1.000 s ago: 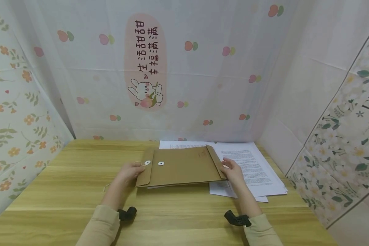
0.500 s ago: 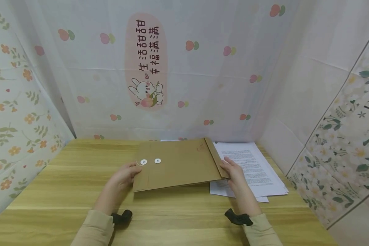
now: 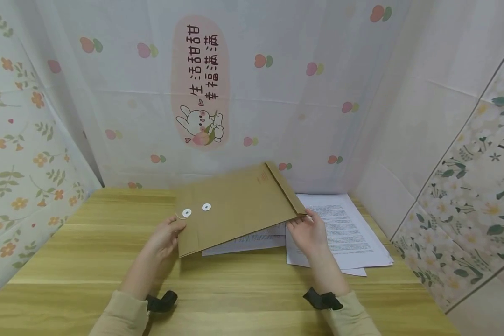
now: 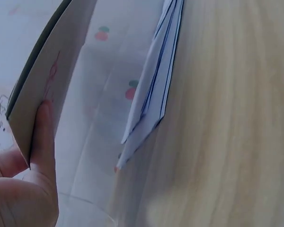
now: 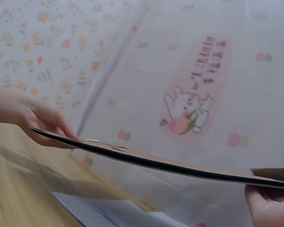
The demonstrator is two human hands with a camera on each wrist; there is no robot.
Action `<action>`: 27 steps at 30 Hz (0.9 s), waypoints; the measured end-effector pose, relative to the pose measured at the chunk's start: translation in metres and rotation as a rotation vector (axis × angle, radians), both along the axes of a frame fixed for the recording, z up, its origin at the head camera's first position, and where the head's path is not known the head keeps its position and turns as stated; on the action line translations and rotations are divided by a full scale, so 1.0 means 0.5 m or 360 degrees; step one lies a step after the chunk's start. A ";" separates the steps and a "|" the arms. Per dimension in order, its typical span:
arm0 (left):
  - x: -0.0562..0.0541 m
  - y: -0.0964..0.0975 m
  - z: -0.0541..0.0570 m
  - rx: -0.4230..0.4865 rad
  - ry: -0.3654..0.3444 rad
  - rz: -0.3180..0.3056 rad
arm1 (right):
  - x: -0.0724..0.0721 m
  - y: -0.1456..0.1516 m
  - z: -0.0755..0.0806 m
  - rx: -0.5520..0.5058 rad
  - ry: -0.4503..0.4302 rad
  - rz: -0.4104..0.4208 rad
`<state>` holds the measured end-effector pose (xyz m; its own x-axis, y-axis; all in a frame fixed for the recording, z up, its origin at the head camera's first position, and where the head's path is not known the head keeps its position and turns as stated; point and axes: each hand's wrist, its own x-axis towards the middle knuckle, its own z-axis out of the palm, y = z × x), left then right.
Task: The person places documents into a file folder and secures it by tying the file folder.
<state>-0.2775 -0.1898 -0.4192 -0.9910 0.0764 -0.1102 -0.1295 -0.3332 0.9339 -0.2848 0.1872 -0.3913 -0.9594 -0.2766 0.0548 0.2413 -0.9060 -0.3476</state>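
Note:
A brown kraft document envelope [image 3: 235, 200] with two white string buttons is held tilted above the table, its right end higher. My left hand [image 3: 164, 238] pinches its left edge beside the buttons and the thin string; the left wrist view shows the thumb and fingers of this hand [image 4: 26, 189] on opposite faces of the envelope [image 4: 52, 71]. My right hand [image 3: 308, 231] holds the right end near the raised flap, palm up, with fingers partly hidden beneath. In the right wrist view, the envelope [image 5: 156, 163] appears edge-on.
Printed sheets [image 3: 248, 243] lie below the envelope, partly covered by it. Another stack of printed paper [image 3: 344, 238] rests at the back right of the wooden table [image 3: 235, 294]. Patterned curtains [image 3: 122, 93] hang behind and at both sides.
The envelope has risen, its right end more, and tilted, uncovering printed sheets beneath. My right hand has turned from the side to palm up under the end. My left hand has shifted slightly left.

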 end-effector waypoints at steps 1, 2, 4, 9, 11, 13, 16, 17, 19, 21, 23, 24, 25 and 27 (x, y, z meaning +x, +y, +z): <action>0.002 0.002 0.002 0.0020 -0.0004 0.0030 | 0.003 -0.010 0.003 -0.0019 0.0043 0.0024; 0.005 0.005 0.005 0.0039 -0.0012 0.0066 | 0.006 -0.019 0.005 -0.0001 0.0091 0.0042; 0.011 0.012 0.010 0.0077 -0.0022 0.0114 | 0.010 -0.039 0.009 0.0042 0.0153 0.0072; 0.029 0.031 0.017 0.0139 -0.0032 0.0189 | 0.024 -0.088 0.014 0.0157 0.0217 0.0128; 0.035 0.040 0.019 0.0157 -0.0026 0.0225 | 0.030 -0.106 0.015 0.0215 0.0249 0.0146; 0.042 0.049 0.022 0.0182 -0.0012 0.0254 | 0.035 -0.124 0.014 0.0283 0.0270 0.0164; 0.050 0.066 0.025 0.0247 0.0053 0.0276 | 0.044 -0.152 0.012 0.0401 0.0262 0.0177; 0.053 0.071 0.025 0.0267 0.0071 0.0275 | 0.048 -0.162 0.011 0.0445 0.0253 0.0175; 0.056 0.082 0.024 0.0309 0.0094 0.0294 | 0.056 -0.183 0.008 0.0539 0.0242 0.0159; 0.061 0.093 0.022 0.0334 0.0116 0.0301 | 0.066 -0.204 0.005 0.0635 0.0228 0.0130; 0.063 0.103 0.022 0.0367 0.0127 0.0329 | 0.075 -0.223 0.001 0.0723 0.0229 0.0100; 0.064 0.109 0.023 0.0388 0.0133 0.0347 | 0.079 -0.233 -0.001 0.0762 0.0235 0.0087; 0.066 0.113 0.023 0.0396 0.0139 0.0354 | 0.083 -0.241 -0.003 0.0796 0.0237 0.0075; 0.067 0.121 0.025 0.0418 0.0156 0.0369 | 0.089 -0.258 -0.006 0.0878 0.0233 0.0034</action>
